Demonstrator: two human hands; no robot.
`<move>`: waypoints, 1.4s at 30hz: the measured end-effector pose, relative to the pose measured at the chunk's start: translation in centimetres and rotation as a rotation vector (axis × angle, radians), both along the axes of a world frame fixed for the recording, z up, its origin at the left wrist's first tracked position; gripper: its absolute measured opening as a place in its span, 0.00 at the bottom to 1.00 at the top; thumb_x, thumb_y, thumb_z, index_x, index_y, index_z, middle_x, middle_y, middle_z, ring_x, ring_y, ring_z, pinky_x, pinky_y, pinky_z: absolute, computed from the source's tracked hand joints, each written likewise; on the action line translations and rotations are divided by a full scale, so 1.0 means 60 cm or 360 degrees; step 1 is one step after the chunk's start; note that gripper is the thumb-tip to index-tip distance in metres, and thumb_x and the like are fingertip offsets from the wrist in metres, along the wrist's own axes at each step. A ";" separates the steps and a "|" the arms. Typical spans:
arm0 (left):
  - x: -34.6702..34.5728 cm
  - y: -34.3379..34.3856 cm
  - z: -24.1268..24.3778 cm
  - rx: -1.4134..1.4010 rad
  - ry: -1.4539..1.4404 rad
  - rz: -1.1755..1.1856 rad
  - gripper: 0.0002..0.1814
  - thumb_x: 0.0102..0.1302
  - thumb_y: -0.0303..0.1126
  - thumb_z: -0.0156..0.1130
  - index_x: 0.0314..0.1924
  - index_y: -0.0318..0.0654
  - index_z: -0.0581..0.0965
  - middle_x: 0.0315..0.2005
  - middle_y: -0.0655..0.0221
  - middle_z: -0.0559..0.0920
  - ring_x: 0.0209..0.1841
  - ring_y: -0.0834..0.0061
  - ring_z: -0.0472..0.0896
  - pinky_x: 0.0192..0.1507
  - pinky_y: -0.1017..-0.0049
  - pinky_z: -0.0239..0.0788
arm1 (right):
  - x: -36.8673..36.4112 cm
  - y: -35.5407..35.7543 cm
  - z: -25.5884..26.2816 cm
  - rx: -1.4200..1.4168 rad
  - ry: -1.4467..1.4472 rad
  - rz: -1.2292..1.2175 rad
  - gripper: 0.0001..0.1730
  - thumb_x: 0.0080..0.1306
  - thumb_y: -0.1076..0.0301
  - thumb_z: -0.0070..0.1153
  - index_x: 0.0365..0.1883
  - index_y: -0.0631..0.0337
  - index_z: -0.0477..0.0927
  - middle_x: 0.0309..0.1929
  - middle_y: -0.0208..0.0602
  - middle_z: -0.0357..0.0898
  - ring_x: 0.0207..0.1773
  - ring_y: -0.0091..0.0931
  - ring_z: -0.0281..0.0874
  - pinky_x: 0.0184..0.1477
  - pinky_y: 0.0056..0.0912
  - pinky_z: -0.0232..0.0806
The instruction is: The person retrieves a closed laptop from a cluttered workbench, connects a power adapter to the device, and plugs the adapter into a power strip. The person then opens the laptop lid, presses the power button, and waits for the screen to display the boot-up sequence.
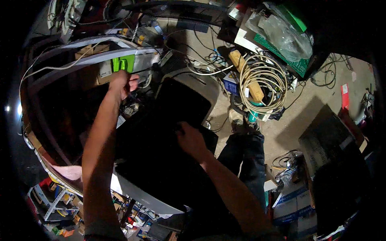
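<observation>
My left hand (122, 84) reaches over a cluttered, deeply shadowed area, with its fingers partly curled. Just beyond it is a bright green object (123, 62) with a dark marking, beside a cardboard box (104, 72). Whether the fingers touch the green object or hold something small cannot be made out. My right hand (191, 140) is bent over a large black surface (156, 147), near its upper right side. Its fingertips are lost in shadow, so any grip is hidden. A dark panel with a pale rim (187, 99) lies just past this hand.
A coiled cream cable (279, 87) lies around a yellowish power strip (256, 87) on the floor. Behind it are a green circuit board (297, 67) and clear plastic wrap (283, 36). A dark carton (325, 141) stands at right; beyond it, another person's hand (346, 114) meets a red strip (345, 95).
</observation>
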State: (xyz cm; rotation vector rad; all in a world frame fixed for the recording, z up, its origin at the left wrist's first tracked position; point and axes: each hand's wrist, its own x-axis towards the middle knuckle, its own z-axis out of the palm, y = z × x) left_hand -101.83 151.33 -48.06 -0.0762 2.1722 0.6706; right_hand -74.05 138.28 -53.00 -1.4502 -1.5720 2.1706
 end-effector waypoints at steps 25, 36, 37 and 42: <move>0.242 -0.054 0.091 -0.0079 -0.0334 -0.1094 0.16 0.58 0.24 0.50 0.48 0.36 0.71 0.33 0.69 0.76 0.30 0.79 0.73 0.31 0.82 0.63 | -0.009 0.178 -0.022 -0.0608 0.0401 -0.0716 0.20 0.66 0.57 0.49 0.44 0.66 0.73 0.37 0.37 0.78 0.36 0.25 0.75 0.41 0.28 0.68; 0.230 -0.052 -0.152 -0.0400 -0.0369 -0.1120 0.19 0.67 0.48 0.49 0.47 0.42 0.72 0.21 0.77 0.70 0.19 0.84 0.65 0.18 0.81 0.56 | 0.007 0.260 -0.363 0.0023 0.0003 -0.0494 0.17 0.61 0.63 0.49 0.41 0.70 0.75 0.33 0.47 0.78 0.41 0.42 0.75 0.47 0.38 0.66; 0.223 -0.060 -0.172 -0.0330 -0.0343 -0.1081 0.19 0.67 0.49 0.49 0.46 0.43 0.73 0.20 0.77 0.70 0.18 0.84 0.65 0.18 0.81 0.56 | 0.010 0.277 -0.398 0.0705 -0.0293 -0.0263 0.17 0.59 0.63 0.50 0.40 0.69 0.75 0.35 0.49 0.77 0.43 0.45 0.73 0.50 0.39 0.65; 0.195 -0.081 -0.173 -0.0381 -0.0267 -0.0912 0.17 0.68 0.47 0.48 0.42 0.42 0.76 0.16 0.73 0.70 0.14 0.83 0.64 0.19 0.79 0.58 | -0.053 0.320 -0.536 0.0919 -0.0818 0.0961 0.20 0.54 0.65 0.51 0.44 0.67 0.76 0.53 0.54 0.70 0.59 0.53 0.61 0.59 0.43 0.60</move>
